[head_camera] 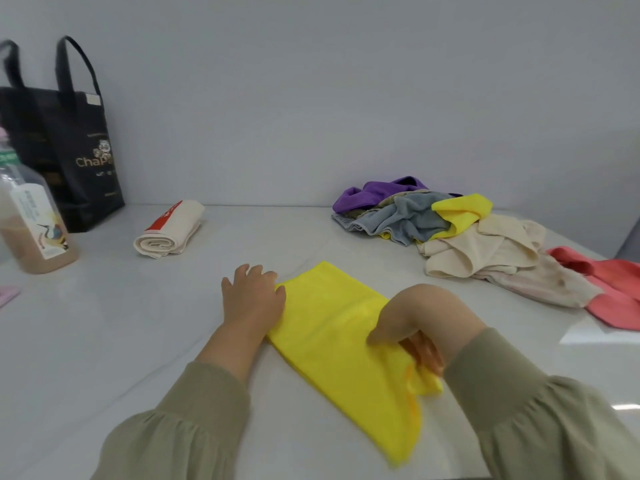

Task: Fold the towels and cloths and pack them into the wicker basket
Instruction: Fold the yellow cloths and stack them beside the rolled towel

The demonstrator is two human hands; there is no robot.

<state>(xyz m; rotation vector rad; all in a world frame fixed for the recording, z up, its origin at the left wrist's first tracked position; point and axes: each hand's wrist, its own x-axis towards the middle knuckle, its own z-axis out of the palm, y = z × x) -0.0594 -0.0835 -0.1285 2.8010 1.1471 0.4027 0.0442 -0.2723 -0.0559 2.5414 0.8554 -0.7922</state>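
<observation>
Yellow cloth [332,341] lies folded long on the white table [138,341], close in front of the person. The left hand [252,299] rests flat on its far left edge, fingers straight. The right hand [412,323] pinches its right edge. More cloths sit in a messy pile [450,233] far off to the right.

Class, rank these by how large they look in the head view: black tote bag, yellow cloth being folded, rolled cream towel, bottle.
1. yellow cloth, though it lies nearest the camera
2. black tote bag
3. bottle, partly cut off
4. rolled cream towel
</observation>
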